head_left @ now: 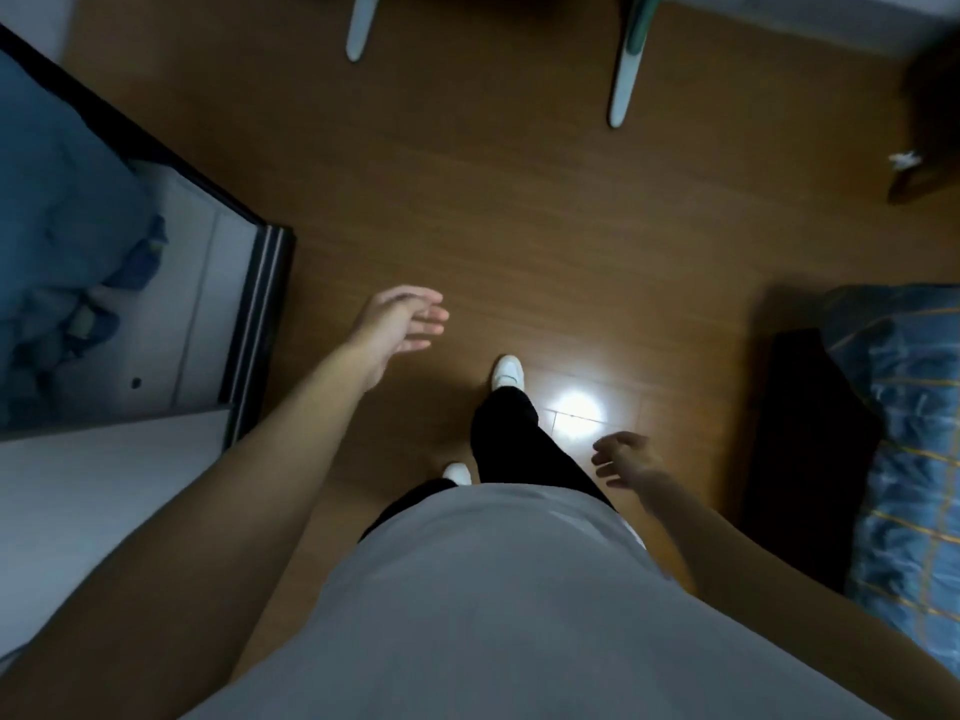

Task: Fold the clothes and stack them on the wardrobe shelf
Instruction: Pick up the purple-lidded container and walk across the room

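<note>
I look straight down at a wooden floor (467, 210). My left hand (402, 317) hangs over the floor with its fingers straight and holds nothing. My right hand (626, 457) is lower, beside my dark trouser leg, fingers loosely spread and empty. At the left stands the wardrobe (260, 283) with its dark frame, and blue clothes (78, 210) lie piled inside it on a pale shelf (202, 283). At the right edge lies a bed with a blue checked cover (904, 407).
Two pale chair or table legs (626, 80) stand on the floor at the top. A dark object (930, 122) sits at the top right. A bright light reflection (574, 407) shines on the floor near my white shoes (508, 371).
</note>
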